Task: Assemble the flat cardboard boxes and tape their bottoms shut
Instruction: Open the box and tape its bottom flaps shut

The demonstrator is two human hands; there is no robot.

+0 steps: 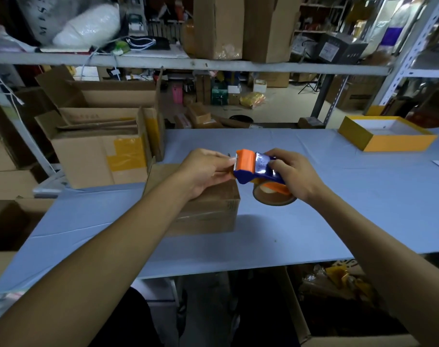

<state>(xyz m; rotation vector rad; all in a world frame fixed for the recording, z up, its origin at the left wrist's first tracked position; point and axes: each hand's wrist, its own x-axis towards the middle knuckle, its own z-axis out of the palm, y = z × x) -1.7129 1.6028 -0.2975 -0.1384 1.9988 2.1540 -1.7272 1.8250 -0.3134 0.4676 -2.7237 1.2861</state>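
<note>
Your right hand (292, 174) grips the tape dispenser (257, 171) and your left hand (203, 171) pinches its front end. A closed cardboard box (211, 209) sits on the blue table (338, 209). Shelves (188, 63) full of boxes stand behind.

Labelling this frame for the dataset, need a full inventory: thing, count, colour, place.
tape dispenser: 1, blue and orange, held above the table, centre
tape roll: 1, brown, on the dispenser, its underside
cardboard box: 1, brown, closed, on the table under the left hand
table: 1, light blue top, across the middle
open cardboard boxes: several, brown with yellow tape, stacked at the table's left end
shallow box: 1, yellow with white inside, table's far right
shelf: 1, grey metal, above the table, holding tall brown cartons and bags
carton: 1, brown, open, on the floor under the table, right
left hand: 1, pinching at the dispenser's orange cutter end
right hand: 1, gripping the dispenser's body
</note>
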